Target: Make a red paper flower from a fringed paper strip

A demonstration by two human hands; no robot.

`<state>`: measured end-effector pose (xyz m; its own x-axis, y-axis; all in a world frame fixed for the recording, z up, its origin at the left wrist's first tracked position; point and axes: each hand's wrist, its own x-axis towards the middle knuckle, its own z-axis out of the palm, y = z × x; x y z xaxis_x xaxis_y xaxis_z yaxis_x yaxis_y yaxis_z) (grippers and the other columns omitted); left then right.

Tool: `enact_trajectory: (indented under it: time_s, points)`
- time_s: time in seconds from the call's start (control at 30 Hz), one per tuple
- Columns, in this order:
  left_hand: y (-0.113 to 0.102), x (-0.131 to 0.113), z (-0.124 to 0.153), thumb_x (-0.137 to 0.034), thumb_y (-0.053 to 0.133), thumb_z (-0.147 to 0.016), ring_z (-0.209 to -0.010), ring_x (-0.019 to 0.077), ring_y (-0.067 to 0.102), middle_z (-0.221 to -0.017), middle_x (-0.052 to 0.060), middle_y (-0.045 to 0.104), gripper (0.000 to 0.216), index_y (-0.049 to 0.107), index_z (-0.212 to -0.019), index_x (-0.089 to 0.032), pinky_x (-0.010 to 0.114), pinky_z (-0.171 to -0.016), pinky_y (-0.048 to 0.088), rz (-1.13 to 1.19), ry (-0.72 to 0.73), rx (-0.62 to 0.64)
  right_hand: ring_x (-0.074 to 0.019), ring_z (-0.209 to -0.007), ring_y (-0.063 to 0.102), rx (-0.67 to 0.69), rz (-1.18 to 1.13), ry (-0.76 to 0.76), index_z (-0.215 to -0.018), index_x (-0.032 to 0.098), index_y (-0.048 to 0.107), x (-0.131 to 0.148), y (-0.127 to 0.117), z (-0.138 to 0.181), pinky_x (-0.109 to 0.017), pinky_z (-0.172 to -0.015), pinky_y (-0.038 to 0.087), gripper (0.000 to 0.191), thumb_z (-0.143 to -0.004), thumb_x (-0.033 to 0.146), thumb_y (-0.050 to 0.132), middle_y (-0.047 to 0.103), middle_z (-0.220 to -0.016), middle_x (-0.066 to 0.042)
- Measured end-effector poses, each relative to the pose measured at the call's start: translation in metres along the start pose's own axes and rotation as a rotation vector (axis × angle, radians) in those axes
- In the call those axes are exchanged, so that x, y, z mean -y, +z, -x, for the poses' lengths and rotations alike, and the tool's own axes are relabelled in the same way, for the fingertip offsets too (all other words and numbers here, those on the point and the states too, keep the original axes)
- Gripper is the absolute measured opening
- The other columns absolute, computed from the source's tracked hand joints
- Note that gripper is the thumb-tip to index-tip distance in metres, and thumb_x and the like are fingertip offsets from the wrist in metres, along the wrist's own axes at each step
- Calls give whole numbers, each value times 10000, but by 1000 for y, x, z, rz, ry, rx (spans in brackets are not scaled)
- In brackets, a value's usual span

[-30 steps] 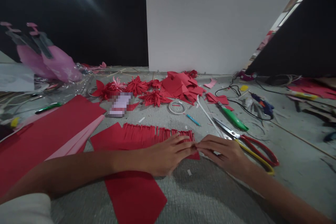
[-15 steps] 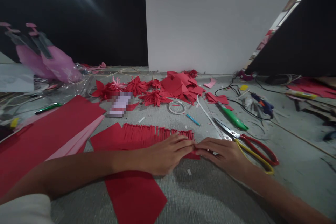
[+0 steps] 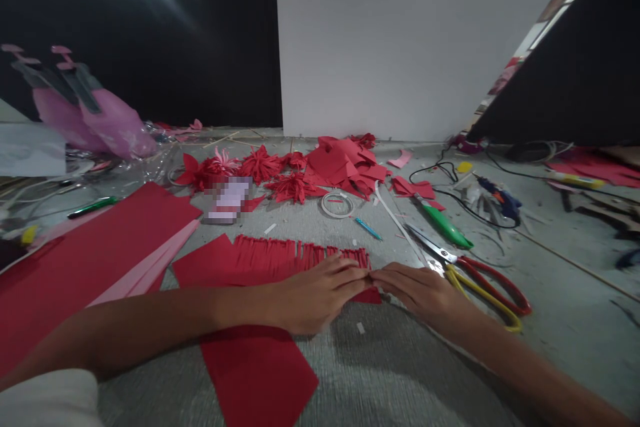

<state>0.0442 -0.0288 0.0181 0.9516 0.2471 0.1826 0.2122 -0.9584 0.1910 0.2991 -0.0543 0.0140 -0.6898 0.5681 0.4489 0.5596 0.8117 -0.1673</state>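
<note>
A pale panel stood at the back of the grey surface, and a broad red sheet filled its left side. A smaller red sheet ran toward the person, passing below the left forearm.

The fringed red paper lay flat in front of the person, its long axis running left to right, its fine cuts pointing away. Its right end was where the two hands met, and that relation seemed the one that counted: most of its length stretched leftward from both grips.

The left hand rested palm down across the paper's right portion, nearer to the fringe as a whole. The right hand came in from the right, nearer to the end edge. Both grips had their fingertips drawn together, meeting at that end; whether either pinched a strand could not be told, since the fingers hid it.

Beside the right hand lay the scissors, handles toward the person. Beyond them was a green-handled tool, then a roll of tape, a blue pen and, smallest, a white scrap near the left hand.
</note>
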Motion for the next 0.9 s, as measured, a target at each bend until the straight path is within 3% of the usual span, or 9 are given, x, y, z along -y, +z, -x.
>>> enact_trajectory:
  time_s: [0.27,0.47,0.67,0.9]
  points:
    - [-1,0,-1,-117,397,-950,-1442,269,263,-1459,166,442,515,330,-1454,-33,425,-1218,210,7,17,1,-116,-686,709,-3,30,70,-1051,176,636,6,-3,-4,-222,-595,546,267,-1037,246,379,745,-883,-46]
    - [3,0,0,-123,403,-948,-1444,290,244,-1472,175,425,503,353,-1438,-19,438,-1216,218,0,17,-7,-129,-699,715,-7,-53,96,-1081,197,628,4,-4,-3,-235,-627,560,203,-1017,262,446,747,-899,-39]
    - [2,1,1,-124,413,-940,-1425,286,274,-1456,172,441,500,362,-1425,-15,429,-1216,213,-8,16,-6,-155,-752,728,-27,-35,12,-1146,173,632,2,-4,-4,-250,-647,583,260,-1026,243,412,753,-933,-71]
    - [1,0,0,-141,404,-954,-1438,279,267,-1456,164,441,493,352,-1431,-27,410,-1207,212,-27,11,6,-155,-770,727,-21,-48,33,-1201,170,621,1,-2,-3,-252,-672,594,271,-1021,243,431,750,-957,-83]
